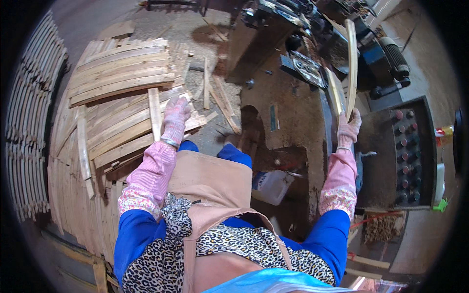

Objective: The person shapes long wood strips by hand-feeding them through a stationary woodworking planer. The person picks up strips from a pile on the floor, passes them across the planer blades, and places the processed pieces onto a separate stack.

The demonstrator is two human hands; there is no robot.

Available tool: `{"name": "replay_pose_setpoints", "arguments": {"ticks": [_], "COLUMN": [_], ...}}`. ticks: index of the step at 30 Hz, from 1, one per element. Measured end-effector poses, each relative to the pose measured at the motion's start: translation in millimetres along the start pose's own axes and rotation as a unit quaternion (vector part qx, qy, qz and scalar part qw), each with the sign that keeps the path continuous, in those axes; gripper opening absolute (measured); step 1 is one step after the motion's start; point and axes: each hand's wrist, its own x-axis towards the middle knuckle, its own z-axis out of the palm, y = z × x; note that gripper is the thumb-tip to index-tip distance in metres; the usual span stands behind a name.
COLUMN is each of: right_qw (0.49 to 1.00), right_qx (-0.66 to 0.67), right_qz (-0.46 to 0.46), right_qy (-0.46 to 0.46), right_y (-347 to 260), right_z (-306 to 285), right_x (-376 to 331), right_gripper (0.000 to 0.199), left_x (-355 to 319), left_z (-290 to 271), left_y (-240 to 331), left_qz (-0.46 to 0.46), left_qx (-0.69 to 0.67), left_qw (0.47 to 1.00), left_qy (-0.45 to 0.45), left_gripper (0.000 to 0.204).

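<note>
My right hand [349,130], in a pale pink knit glove, grips the lower end of a long, slightly curved wooden strip [351,63] that points up and away toward the machine. A second wooden strip [335,92] lies beside it at the machine table's right edge, its near end close to my fingers. My left hand [176,117], gloved the same way, is over the right side of a pile of wooden strips [122,122]. Its fingers look loosely stretched, with nothing visible in them. Just left of it is an upright strip [155,113].
A brown machine table [293,110] stands ahead, bearing a metal fixture [308,68]. At right are a motor [394,57] and a control panel with buttons [405,151]. A white plastic jug [273,186] is under the table. Stacked slats [29,122] stand far left; offcuts [222,100] litter the floor.
</note>
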Motion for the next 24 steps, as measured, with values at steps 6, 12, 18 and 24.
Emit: {"name": "replay_pose_setpoints", "arguments": {"ticks": [6,12,18,24], "right_qw": [0.994,0.988,0.955,0.926], "right_qx": [0.010,-0.100,-0.283,-0.357], "right_qz": [0.003,0.084,0.008,-0.019], "right_qy": [-0.107,-0.085,-0.087,-0.121], "right_y": [17.1,10.9,-9.8,-14.5], "right_z": [-76.7,-215.0,-197.5,-49.5], "right_x": [-84.6,-195.7,-163.1,-44.3], "right_gripper": [0.042,0.035,0.025,0.021], "left_x": [94.4,170.0,164.8,116.1], "left_z": [-131.0,-262.1,-194.1,-157.1], "left_y": [73.9,109.6,109.9,106.9], "left_qz": [0.094,0.071,0.004,0.077], "left_qx": [0.284,-0.009,-0.084,-0.029], "left_qw": [0.894,0.969,0.925,0.946], "left_qy": [0.335,0.238,0.370,0.314], "left_gripper": [0.051,0.075,0.079,0.062]}}
